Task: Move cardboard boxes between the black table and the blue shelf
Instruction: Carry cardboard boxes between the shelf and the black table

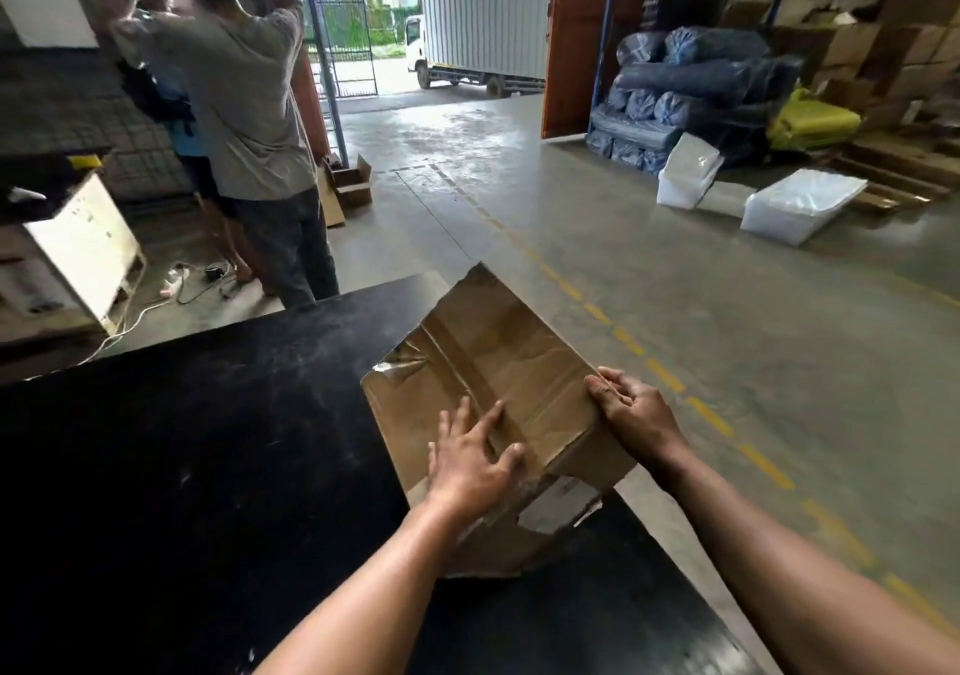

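A worn brown cardboard box (493, 357), taped along its top, sits tilted at the right edge of the black table (182, 466), with its far corner past the table's edge. My left hand (472, 453) lies flat on the box's near top edge, fingers spread. My right hand (631, 409) grips the box's right corner, fingers curled over the edge. The blue shelf's upright (602, 40) shows at the far right by the doorway.
A person in a grey shirt (244, 103) stands beyond the table's far left corner. An open small box (350, 183) lies on the concrete floor. Wrapped blue rolls (685, 92), white plastic packs (800, 204) and stacked cardboard fill the right side. A truck (478, 30) stands outside.
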The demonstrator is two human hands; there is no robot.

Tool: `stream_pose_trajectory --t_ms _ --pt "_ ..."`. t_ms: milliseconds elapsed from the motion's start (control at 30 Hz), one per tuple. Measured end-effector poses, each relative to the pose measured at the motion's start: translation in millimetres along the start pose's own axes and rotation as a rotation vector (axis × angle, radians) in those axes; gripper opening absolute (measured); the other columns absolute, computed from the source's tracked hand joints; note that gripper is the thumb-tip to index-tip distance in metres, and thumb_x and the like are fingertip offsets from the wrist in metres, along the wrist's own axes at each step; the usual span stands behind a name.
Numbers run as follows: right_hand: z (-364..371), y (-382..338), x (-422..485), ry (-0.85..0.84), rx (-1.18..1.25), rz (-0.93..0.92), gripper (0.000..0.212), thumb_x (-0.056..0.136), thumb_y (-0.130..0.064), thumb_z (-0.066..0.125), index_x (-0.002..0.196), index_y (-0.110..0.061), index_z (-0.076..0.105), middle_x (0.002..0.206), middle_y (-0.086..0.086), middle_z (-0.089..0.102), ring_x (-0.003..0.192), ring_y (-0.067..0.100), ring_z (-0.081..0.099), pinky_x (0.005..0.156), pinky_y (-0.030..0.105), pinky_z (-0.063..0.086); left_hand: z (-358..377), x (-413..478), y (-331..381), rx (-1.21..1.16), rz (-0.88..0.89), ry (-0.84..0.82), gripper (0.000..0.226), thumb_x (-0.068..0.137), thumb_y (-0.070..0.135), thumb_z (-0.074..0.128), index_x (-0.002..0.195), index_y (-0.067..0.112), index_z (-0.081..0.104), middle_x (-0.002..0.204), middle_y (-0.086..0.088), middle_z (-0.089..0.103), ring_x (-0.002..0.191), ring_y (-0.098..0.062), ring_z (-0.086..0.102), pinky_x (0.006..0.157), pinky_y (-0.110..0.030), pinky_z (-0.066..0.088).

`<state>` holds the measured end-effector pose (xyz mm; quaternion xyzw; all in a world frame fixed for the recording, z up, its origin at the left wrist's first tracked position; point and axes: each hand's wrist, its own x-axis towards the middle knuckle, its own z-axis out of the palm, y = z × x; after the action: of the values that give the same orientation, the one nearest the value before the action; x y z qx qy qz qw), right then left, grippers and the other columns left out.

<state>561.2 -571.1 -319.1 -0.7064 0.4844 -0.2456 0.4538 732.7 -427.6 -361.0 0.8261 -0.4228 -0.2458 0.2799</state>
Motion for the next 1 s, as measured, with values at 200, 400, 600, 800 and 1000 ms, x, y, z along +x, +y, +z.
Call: stream_pose_trajectory --t_ms 200,400,600,800,1000 --pt "-17 37 40 -0.139 -0.026 0.001 0.04 0.1 -0.041 0.047 0.139 -0.036 0.051 0.136 -0.004 0.058 0.125 0.021 0.053 0.106 0.039 0.041 20 -17 -44 -0.188 -0.341 0.152 0.095 0.08 0.075 0.06 0.158 0.045 0.016 0.17 0.005 -0.01 0.156 -0.029 -0.009 0.124 -0.056 0.008" --pt "21 73 71 -0.352 -0.242 -0.035 0.056 0.1 -0.024 0.049 0.153 -0.032 0.031 0.147 0.009 0.047 0.136 0.027 0.044 0.114 0.038 0.033 36 -6 -43 -0.263 -0.429 0.461 0.085 0.086 0.058 0.067 0.158 0.035 0.027 0.141 -0.01 0.057 0.129 -0.029 0.054 0.102 -0.035 0.044" --pt "59 58 114 -0.327 -0.474 -0.131 0.061 0.1 -0.046 0.041 0.155 -0.038 0.017 0.143 0.017 0.047 0.129 0.036 0.05 0.105 0.044 0.041 24 23 -60 -0.236 -0.483 0.515 0.085 0.086 0.062 0.065 0.157 0.041 0.026 0.136 -0.004 0.064 0.121 -0.028 0.061 0.096 -0.03 0.047" --pt "90 44 156 -0.282 -0.526 -0.201 0.059 0.1 -0.048 0.037 0.155 -0.039 0.017 0.146 0.017 0.045 0.129 0.037 0.049 0.105 0.045 0.038 9 67 -82 -0.152 -0.512 0.526 0.084 0.087 0.067 0.058 0.158 0.044 0.019 0.141 -0.005 0.06 0.126 -0.033 0.058 0.1 -0.038 0.047" --pt "93 40 162 -0.304 -0.535 -0.186 0.059 0.1 -0.05 0.037 0.155 -0.04 0.016 0.145 0.018 0.044 0.129 0.038 0.049 0.106 0.046 0.038 5 72 -85 -0.152 -0.516 0.507 0.084 0.088 0.067 0.057 0.158 0.044 0.017 0.142 -0.006 0.058 0.126 -0.033 0.057 0.101 -0.039 0.047"
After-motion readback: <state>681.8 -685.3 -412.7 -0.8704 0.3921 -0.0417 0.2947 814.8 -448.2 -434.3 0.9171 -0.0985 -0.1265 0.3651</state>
